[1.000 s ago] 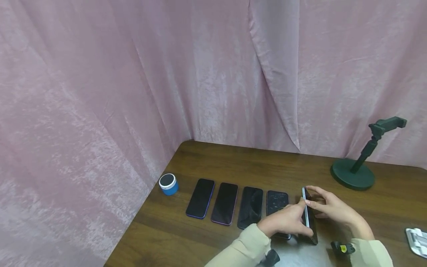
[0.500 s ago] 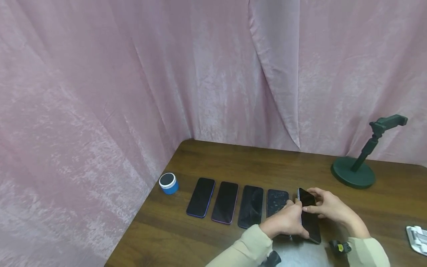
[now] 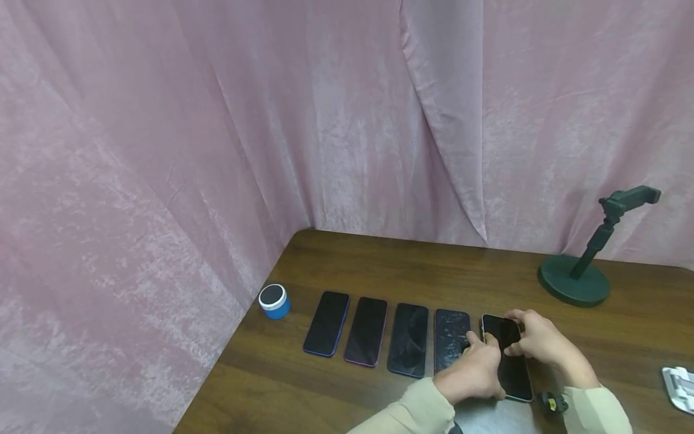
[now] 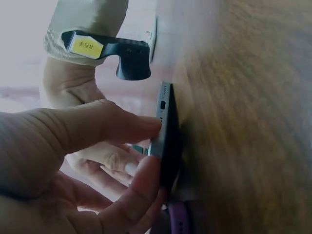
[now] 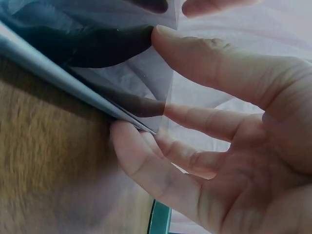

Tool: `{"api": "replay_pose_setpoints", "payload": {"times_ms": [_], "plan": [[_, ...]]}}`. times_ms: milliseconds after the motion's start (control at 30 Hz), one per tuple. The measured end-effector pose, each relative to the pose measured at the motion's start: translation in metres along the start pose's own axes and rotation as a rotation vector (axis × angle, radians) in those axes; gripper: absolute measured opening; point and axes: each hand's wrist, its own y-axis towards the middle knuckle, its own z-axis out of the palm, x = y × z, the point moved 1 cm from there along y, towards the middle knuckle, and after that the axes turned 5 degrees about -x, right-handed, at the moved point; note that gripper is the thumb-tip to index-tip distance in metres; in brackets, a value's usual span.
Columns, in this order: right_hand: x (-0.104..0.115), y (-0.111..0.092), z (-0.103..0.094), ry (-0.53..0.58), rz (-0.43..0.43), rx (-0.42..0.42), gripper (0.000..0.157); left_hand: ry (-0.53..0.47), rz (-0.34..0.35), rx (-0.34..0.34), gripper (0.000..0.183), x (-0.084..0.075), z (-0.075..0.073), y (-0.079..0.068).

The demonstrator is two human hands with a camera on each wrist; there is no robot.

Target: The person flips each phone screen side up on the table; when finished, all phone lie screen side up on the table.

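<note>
A smartphone (image 3: 516,378) with a black screen and silver frame lies at the right end of a row of phones, close over the table. My left hand (image 3: 477,371) pinches its near end and left edge; in the left wrist view, thumb and fingers bracket the frame beside the charging port (image 4: 163,105). My right hand (image 3: 544,345) holds the far right edge. In the right wrist view, its thumb (image 5: 170,48) touches the glossy screen while other fingers sit along and under the edge. Just left lies a phone with a speckled, cracked-looking screen (image 3: 450,334), partly covered by my left hand.
Three more phones continue the row leftward: one dark (image 3: 408,340), one purple-edged (image 3: 366,331), one blue-edged (image 3: 326,323). A blue-and-white round jar (image 3: 275,302) stands at the table's left edge. A green phone stand (image 3: 573,282) is back right, a silver folding stand (image 3: 679,389) far right.
The phone has gone from standing on edge to lying nearly flat, screen up. Both hands turned with it and kept their hold, shifting slightly nearer the body.
</note>
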Motion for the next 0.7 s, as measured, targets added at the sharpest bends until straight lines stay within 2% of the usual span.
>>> {"api": "replay_pose_setpoints", "payload": {"times_ms": [400, 533, 700], "plan": [[0.0028, -0.0017, 0.0058, -0.067, 0.003, -0.04, 0.064, 0.104, 0.092, -0.048, 0.108, -0.0014, -0.0016, -0.0083], [0.0039, -0.0025, 0.0087, -0.07, 0.016, -0.048, 0.062, 0.088, 0.09, -0.046, 0.104, -0.0003, -0.0011, -0.0091], [0.0087, 0.0005, 0.0052, -0.085, 0.008, -0.038, 0.06, 0.03, 0.058, 0.001, 0.095, 0.0002, -0.0078, -0.008]]}}
